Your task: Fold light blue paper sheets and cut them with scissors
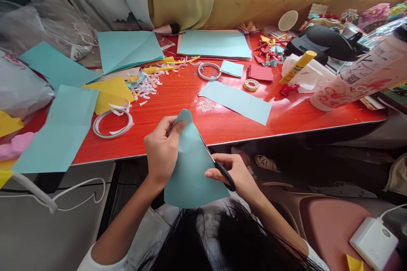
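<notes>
My left hand [164,148] pinches the upper left edge of a sheet of blue-green paper [192,169], thumb on top. The sheet is slightly curved and hangs over the table's front edge towards my lap. In my right hand [237,175] is a pair of scissors [226,175] with black handles, and my fingers are closed around them. Their blades lie along the right edge of the sheet and are mostly hidden by it. A cut strip of the same blue-green paper [237,101] lies on the table beyond my hands.
On the red table [165,112] are a roll of double-sided tape [112,123], paper scraps [148,87], stacked blue-green sheets [130,51], red paper squares [260,73] and a yellow glue stick [298,67]. A tall pink bottle [359,67] leans at right. A chair [330,224] stands lower right.
</notes>
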The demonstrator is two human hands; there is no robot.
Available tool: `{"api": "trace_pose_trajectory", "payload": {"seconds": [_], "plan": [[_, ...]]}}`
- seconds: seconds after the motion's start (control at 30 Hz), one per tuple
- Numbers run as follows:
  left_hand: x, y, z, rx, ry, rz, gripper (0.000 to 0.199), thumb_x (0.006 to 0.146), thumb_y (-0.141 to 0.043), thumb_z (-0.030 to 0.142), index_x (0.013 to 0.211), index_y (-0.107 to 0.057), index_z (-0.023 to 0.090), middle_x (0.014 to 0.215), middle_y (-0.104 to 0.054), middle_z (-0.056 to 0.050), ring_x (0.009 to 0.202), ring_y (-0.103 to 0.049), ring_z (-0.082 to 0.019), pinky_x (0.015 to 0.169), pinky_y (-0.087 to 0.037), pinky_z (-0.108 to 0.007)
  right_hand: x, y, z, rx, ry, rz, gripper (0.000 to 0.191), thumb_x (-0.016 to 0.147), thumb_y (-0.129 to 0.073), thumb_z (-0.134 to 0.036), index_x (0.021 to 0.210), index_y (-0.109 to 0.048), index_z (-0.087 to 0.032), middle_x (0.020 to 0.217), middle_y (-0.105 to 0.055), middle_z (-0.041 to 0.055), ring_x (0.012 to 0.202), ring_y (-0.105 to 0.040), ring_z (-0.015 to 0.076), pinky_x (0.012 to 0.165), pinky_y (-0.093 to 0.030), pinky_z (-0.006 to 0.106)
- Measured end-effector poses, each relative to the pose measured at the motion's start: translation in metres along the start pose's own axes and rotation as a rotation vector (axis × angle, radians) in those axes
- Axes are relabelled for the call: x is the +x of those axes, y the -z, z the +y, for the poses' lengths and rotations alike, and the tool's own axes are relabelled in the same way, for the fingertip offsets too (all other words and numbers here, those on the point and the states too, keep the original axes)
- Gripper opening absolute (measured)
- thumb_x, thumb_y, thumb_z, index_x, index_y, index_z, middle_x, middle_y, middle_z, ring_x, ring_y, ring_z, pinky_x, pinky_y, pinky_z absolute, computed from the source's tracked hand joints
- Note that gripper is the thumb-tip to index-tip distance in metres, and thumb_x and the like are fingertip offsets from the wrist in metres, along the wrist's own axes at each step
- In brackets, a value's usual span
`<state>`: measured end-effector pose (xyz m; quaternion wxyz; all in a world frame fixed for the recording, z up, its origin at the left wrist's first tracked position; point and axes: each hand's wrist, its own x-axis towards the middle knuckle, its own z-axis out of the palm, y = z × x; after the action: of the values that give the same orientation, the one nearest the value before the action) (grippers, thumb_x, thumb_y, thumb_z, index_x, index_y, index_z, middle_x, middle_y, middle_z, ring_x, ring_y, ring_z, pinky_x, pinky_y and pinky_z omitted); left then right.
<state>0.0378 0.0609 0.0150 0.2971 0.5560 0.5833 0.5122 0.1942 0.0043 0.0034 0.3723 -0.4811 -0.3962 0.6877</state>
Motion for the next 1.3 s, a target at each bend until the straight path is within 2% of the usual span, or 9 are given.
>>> {"api": "trace_pose_trajectory", "payload": {"seconds": [0.1,0.6,1.3], "plan": [[-0.0008,0.0002,-0.0008,-0.014,0.009,-0.003,0.024,0.081,-0.060,0.043,0.078,-0.064,0.019,0.065,-0.057,0.002,0.057,-0.044,-0.010,0.054,-0.034,-0.022,0.0013,-0.0002,0.0006,-0.013,-0.003,-0.001,0.034,0.056,-0.084,-0.033,0.079,-0.071,-0.011,0.059,-0.050,-0.0032,0.055,-0.038,0.0063,0.048,-0.029,0.018],[-0.0029,-0.0012,0.0009,-0.107,0.083,-0.071,0.025,0.080,-0.061,0.043,0.076,-0.064,0.019,0.063,-0.055,0.002,0.060,-0.048,-0.012,0.054,-0.037,-0.021,0.0055,-0.0008,0.0032,0.041,0.007,-0.014,0.037,0.056,-0.083,-0.037,0.083,-0.073,-0.014,0.069,-0.061,0.0000,0.060,-0.051,0.0109,0.054,-0.040,0.021],[-0.0068,-0.0050,-0.0003,-0.218,0.167,-0.162,0.027,0.078,-0.063,0.045,0.075,-0.063,0.018,0.065,-0.058,0.001,0.060,-0.050,-0.012,0.055,-0.040,-0.021,0.0095,0.0008,-0.0010,-0.005,0.030,0.003,0.039,0.057,-0.081,-0.044,0.079,-0.071,-0.013,0.069,-0.063,0.0007,0.063,-0.055,0.0146,0.055,-0.043,0.024]]}}
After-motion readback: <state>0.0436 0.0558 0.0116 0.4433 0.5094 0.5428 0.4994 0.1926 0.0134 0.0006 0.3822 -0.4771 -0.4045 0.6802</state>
